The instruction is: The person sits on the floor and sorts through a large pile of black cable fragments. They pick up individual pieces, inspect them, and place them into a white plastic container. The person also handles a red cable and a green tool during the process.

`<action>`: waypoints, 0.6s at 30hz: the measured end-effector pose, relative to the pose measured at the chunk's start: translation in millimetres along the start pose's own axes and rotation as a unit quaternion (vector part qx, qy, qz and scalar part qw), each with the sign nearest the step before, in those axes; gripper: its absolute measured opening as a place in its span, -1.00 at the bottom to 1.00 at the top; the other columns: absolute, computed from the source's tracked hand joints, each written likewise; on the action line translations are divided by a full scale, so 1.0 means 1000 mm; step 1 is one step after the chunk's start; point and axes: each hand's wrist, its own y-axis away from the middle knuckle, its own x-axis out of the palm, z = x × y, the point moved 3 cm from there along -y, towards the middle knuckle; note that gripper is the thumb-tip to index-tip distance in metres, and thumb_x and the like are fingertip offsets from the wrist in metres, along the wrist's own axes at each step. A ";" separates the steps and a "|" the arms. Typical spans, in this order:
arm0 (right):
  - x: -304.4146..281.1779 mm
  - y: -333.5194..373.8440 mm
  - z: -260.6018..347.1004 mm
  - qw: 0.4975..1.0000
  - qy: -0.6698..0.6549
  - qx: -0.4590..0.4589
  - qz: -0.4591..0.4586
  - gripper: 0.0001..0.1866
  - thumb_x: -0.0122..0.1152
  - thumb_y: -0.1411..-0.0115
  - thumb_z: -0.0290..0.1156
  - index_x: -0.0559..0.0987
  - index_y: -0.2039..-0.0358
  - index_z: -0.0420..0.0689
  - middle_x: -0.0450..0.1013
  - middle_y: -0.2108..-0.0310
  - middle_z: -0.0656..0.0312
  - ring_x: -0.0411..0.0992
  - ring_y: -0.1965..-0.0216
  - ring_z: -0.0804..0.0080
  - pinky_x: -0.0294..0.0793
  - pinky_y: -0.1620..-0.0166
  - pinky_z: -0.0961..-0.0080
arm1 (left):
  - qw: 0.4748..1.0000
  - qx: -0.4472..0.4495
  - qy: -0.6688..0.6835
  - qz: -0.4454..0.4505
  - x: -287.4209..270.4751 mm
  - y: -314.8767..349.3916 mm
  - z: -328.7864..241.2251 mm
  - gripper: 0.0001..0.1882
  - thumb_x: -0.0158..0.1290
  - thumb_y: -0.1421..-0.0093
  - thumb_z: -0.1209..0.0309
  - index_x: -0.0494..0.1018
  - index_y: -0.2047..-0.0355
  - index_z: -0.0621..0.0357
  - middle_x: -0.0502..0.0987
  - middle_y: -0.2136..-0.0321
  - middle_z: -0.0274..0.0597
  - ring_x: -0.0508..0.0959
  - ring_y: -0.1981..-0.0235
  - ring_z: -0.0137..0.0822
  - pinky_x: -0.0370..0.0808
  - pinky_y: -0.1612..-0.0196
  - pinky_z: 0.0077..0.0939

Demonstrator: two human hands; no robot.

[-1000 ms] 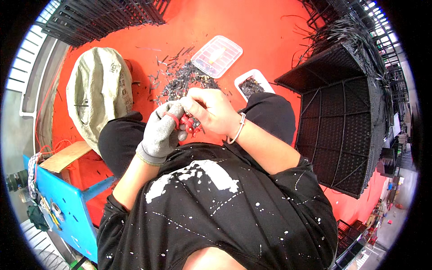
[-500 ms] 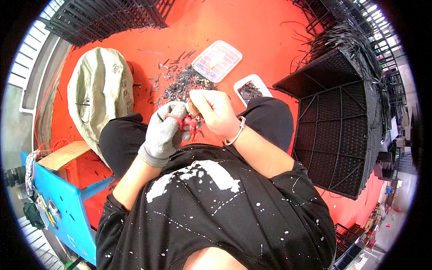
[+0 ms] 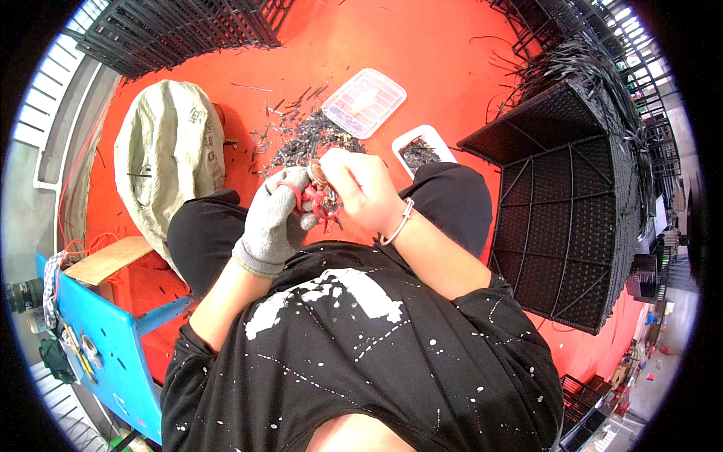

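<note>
Red-handled cutters [image 3: 315, 200] sit just above the lap, clamped in the gloved left hand [image 3: 273, 224], with the bare right hand [image 3: 360, 190] pressed in close, pinching something small at the tool. Best keeping fingertips clear, snipping over the scrap pile [image 3: 305, 139] on the red floor [image 3: 422, 45].

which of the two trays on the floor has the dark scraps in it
The small white tray nearest the right hand holds dark scraps; the clear lidded box farther away shows pale contents.
</note>
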 end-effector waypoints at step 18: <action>0.001 0.003 0.003 0.996 0.061 -0.060 -0.024 -0.80 -0.06 -0.23 -0.39 0.47 0.46 -0.19 0.42 0.60 0.05 0.43 0.56 0.06 0.37 0.51 0.28 | 0.995 -0.060 0.083 0.005 0.004 0.003 0.005 -0.50 0.12 -0.10 0.12 0.36 0.15 0.30 0.37 0.52 -0.41 0.32 0.60 -0.61 0.24 0.59 -0.80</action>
